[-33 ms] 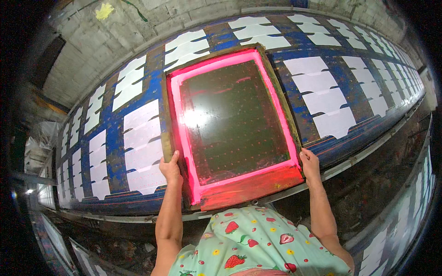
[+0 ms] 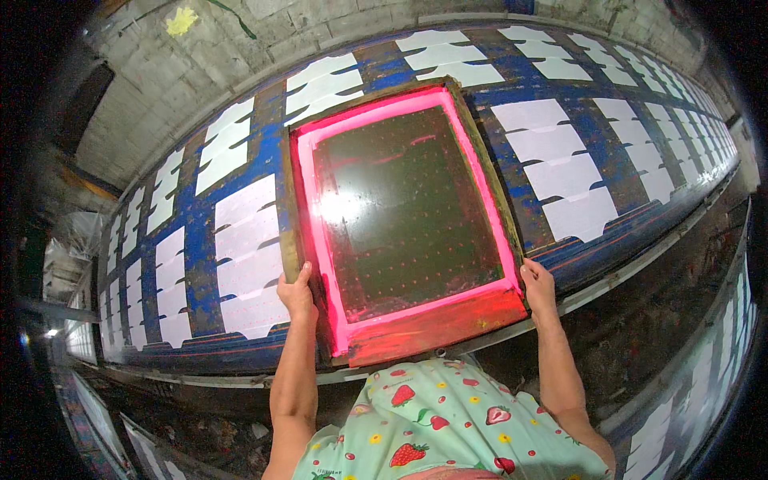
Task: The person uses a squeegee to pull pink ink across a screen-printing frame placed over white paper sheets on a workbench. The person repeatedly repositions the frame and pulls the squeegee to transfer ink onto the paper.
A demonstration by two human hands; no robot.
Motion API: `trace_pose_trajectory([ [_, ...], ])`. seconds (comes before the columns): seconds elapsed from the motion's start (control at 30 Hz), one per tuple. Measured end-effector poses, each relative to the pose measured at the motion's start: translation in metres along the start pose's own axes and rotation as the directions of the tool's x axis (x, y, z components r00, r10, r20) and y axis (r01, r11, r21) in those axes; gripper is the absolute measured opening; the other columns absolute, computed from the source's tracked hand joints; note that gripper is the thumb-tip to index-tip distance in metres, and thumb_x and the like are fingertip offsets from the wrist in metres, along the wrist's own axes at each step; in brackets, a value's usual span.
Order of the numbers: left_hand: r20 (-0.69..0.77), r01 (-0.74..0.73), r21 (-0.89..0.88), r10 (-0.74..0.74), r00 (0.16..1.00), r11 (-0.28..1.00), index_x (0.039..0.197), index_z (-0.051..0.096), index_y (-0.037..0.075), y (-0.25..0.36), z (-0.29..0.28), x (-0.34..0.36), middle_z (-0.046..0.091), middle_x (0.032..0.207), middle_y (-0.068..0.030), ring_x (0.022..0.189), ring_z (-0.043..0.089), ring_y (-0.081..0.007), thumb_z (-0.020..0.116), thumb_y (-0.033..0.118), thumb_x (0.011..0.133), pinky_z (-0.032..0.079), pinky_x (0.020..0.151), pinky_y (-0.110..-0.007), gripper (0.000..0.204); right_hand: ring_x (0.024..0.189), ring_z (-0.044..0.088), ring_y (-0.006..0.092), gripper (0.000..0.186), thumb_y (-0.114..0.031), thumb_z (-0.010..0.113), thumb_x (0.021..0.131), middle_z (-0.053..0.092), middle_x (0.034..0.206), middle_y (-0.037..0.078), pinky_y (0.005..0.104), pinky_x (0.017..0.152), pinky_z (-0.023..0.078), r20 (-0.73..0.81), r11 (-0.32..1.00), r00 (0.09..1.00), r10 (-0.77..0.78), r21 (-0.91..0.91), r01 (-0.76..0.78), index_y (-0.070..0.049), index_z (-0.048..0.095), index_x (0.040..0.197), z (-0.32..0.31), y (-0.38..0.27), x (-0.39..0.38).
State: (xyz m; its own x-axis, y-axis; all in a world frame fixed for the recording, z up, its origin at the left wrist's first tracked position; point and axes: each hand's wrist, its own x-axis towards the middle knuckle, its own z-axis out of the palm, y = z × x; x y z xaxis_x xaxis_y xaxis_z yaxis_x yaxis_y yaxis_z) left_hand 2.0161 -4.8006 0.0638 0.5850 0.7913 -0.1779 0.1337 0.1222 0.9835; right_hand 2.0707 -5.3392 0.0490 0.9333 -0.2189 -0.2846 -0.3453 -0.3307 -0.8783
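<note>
A large screen-printing frame (image 2: 307,200) lies slightly turned on a long table in front of me. Bright pink ink or tape borders its dark mesh (image 2: 400,216), where rows of small dots and a glare spot show. The near end is a wide board (image 2: 440,326) smeared red. My left hand (image 2: 298,298) grips the frame's left side near the front corner, thumb on top. At the right front corner, my right hand (image 2: 538,286) is closed on the frame's edge, fingers curled. The undersides of both grips are hidden.
Rows of white cut fabric pieces (image 2: 552,172) lie on the blue-stained table (image 2: 512,192) on both sides of the frame. Those at the near left (image 2: 246,256) bear faint dots. A rail (image 2: 592,300) runs along the near edge. Behind stands a grey block wall (image 2: 208,64).
</note>
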Motion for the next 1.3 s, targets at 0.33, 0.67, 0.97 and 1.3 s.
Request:
trace_pose_trajectory([
  [0.33,0.004,-0.024,0.108,0.024,1.0,0.994,0.111,0.074,0.001,-0.014,0.009,0.014,0.075,0.101,-0.0043,0.087,0.066,-0.017,0.091,0.013,0.09,0.054,0.082,-0.036,0.03,0.135,0.062,0.0362,0.05,-0.019,0.079,0.096,0.07,0.141,0.019,0.0507,0.113,0.051,0.166,0.621,0.884,-0.437,-0.655,0.43,-0.003,0.069,0.142,-0.008,-0.053,-0.034],
  [0.67,0.006,-0.036,0.161,0.036,0.999,0.986,0.116,0.075,-0.001,-0.03,0.01,0.021,0.078,0.102,-0.0066,0.086,0.069,-0.0177,0.091,0.021,0.093,0.055,0.081,-0.037,0.035,0.129,0.066,0.0365,0.056,-0.011,0.08,0.082,0.072,0.133,0.016,0.053,0.111,0.052,0.762,0.17,0.338,-0.552,-0.294,0.94,-0.011,0.072,0.137,0.061,-0.095,-0.12],
  [0.97,-0.052,-0.19,0.31,0.216,0.975,0.932,0.138,0.069,-0.003,-0.02,0.007,0.012,0.071,0.133,-0.027,0.125,0.067,-0.0405,0.073,0.036,0.104,0.05,0.11,-0.049,0.052,0.112,0.073,0.0364,0.057,0.002,0.076,0.072,0.076,0.12,0.015,0.0479,0.096,0.06,0.831,0.135,0.431,-0.353,-0.41,0.902,-0.008,0.076,0.128,0.122,-0.136,-0.12],
  [1.3,0.008,-0.295,0.276,0.305,0.952,0.915,0.152,0.06,-0.004,-0.028,0.007,0.012,0.064,0.152,-0.0283,0.141,0.06,-0.0432,0.067,0.025,0.106,0.045,0.121,-0.049,0.055,0.115,0.074,0.0336,0.058,-0.001,0.076,0.074,0.078,0.123,0.012,0.0465,0.099,0.059,0.742,0.159,0.496,-0.45,-0.48,0.863,-0.011,0.077,0.131,0.115,-0.118,-0.155],
])
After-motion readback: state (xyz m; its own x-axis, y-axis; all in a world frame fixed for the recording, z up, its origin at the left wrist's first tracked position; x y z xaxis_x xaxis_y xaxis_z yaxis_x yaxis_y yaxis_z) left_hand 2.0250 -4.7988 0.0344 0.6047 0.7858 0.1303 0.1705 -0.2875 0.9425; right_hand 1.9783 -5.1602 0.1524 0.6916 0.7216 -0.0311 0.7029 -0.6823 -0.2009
